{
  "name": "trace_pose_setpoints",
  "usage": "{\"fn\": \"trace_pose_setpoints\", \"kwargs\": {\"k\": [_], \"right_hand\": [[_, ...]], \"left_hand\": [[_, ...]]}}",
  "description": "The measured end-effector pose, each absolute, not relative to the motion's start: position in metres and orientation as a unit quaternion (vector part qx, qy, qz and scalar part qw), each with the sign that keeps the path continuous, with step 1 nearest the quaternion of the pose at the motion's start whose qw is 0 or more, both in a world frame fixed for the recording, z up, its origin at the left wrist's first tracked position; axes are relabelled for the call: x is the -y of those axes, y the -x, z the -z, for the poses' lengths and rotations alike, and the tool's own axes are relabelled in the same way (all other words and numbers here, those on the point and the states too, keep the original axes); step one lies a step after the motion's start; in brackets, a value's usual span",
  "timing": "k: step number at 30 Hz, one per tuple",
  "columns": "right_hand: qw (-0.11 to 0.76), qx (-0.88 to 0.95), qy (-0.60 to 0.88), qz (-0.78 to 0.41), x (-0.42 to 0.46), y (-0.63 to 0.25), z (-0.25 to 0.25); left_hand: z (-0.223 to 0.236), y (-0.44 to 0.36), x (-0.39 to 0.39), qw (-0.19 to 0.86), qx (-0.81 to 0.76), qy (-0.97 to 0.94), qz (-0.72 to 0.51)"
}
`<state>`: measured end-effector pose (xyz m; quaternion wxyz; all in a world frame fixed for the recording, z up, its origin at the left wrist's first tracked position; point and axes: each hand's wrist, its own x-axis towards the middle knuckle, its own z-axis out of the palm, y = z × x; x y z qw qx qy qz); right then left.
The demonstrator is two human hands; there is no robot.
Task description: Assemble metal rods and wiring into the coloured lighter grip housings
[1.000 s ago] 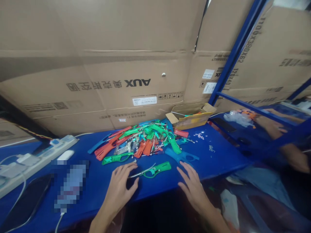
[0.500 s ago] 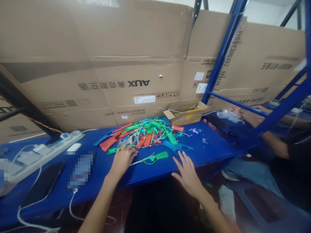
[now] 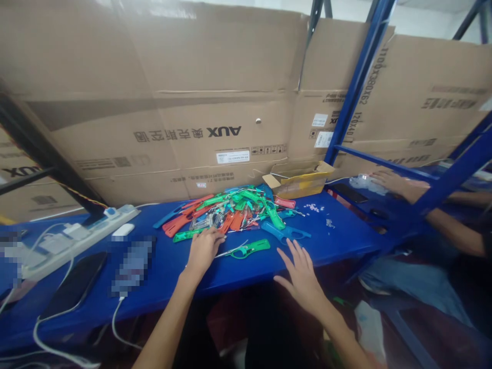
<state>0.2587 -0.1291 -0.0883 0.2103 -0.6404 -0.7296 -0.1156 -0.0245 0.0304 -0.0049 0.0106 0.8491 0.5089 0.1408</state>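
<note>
A pile of green, orange and blue plastic handle-shaped parts (image 3: 234, 211) with metal bits lies on the blue table (image 3: 338, 241). My left hand (image 3: 203, 248) rests at the pile's near edge with fingers curled over small pieces; what it holds is hidden. One green part with a metal spring (image 3: 246, 249) lies alone just right of that hand. My right hand (image 3: 302, 274) hovers flat with fingers spread over the table's front edge, near a blue part (image 3: 286, 233), holding nothing.
An open small carton (image 3: 300, 179) stands behind the pile against big cardboard boxes (image 3: 192, 113). A power strip (image 3: 77, 233), a white mouse (image 3: 123, 229), a dark phone (image 3: 75, 282) and cables lie at the left. Another person's hand and arm (image 3: 400, 184) reach in behind the blue rack post (image 3: 353, 87).
My left hand moved forward from beside the lone green part to the pile's edge and curled its fingers. My right hand stayed spread. The camera view tilted up and back.
</note>
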Motion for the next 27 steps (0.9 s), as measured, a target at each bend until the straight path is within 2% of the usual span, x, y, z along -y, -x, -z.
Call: {"fn": "trace_pose_setpoints", "kwargs": {"k": [5,16,27], "right_hand": [[0.203,0.728,0.651,0.067,0.129,-0.260,0.087],[0.209,0.722,0.648,0.121,0.129,-0.252,0.093],[0.210,0.719,0.655,0.094,0.131,-0.254,0.099]], "left_hand": [[0.006,0.022,-0.034,0.016,-0.503,-0.854,-0.132],[0.002,0.007,-0.052,-0.008,-0.485,-0.868,-0.109],[0.012,0.012,-0.059,0.034,-0.463,-0.861,-0.209]]}}
